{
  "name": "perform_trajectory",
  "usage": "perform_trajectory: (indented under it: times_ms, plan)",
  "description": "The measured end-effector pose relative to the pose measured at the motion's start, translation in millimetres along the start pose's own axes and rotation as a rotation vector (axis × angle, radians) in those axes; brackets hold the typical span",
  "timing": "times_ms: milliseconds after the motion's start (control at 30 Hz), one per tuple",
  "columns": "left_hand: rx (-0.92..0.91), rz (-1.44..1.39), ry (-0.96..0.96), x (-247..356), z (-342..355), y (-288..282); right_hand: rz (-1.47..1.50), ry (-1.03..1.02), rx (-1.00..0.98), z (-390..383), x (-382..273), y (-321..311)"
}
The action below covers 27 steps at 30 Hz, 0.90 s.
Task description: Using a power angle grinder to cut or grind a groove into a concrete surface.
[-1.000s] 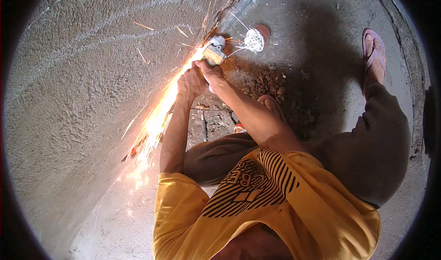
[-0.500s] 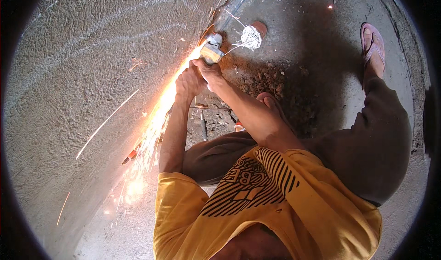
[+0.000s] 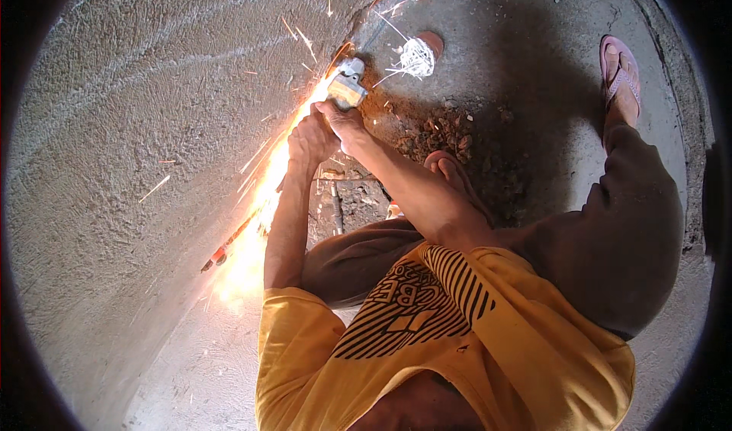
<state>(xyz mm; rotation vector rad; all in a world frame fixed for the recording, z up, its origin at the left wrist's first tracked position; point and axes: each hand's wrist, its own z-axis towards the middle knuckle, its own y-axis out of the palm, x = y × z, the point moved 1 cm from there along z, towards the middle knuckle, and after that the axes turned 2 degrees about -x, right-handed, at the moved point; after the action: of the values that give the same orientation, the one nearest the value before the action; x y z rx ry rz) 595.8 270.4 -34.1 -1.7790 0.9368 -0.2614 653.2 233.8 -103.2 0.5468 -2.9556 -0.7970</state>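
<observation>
An angle grinder (image 3: pixel 348 89) with a pale yellow and silver head runs against the base of the rough wall, throwing a bright stream of sparks (image 3: pixel 267 195) back along the wall past my left forearm. My left hand (image 3: pixel 311 139) is wrapped round the grinder's body. Just ahead of it, my right hand (image 3: pixel 345 124) grips the same tool behind its head, thumb lying along the top. The fingers hide most of the body. Glare and the grinder's head cover much of the disc and the spot it touches.
Rough plastered wall (image 3: pixel 137 103) fills the left side. A reddish-brown cup-shaped object (image 3: pixel 431 44) with white strands lies beyond the grinder. Rubble (image 3: pixel 446 135) and a dark rod (image 3: pixel 337 206) are near my feet. An orange-red tool (image 3: pixel 219 257) rests by the wall; my sandalled foot (image 3: pixel 619 80) stands right.
The grinder and both hands have shifted very slightly left. The spark stream is brighter and denser near the wall's base. My grip looks the same.
</observation>
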Motion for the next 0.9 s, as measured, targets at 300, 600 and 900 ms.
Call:
perform_trajectory:
  times_ms: [300, 600, 900]
  plan:
    - [-0.305, -0.108, -0.113, 0.8, 6.8, -8.9, 0.030, -0.057, -0.004, 0.9, 5.3, 0.8]
    - [-0.127, 0.027, -0.009, -7.0, -5.7, 4.8, -0.036, -0.018, 0.001, -0.3, 7.5, 1.3]
    - [-0.180, -0.003, -0.053, -0.8, -1.4, -1.2, -0.054, -0.005, -0.009, 6.8, 7.7, -0.6]
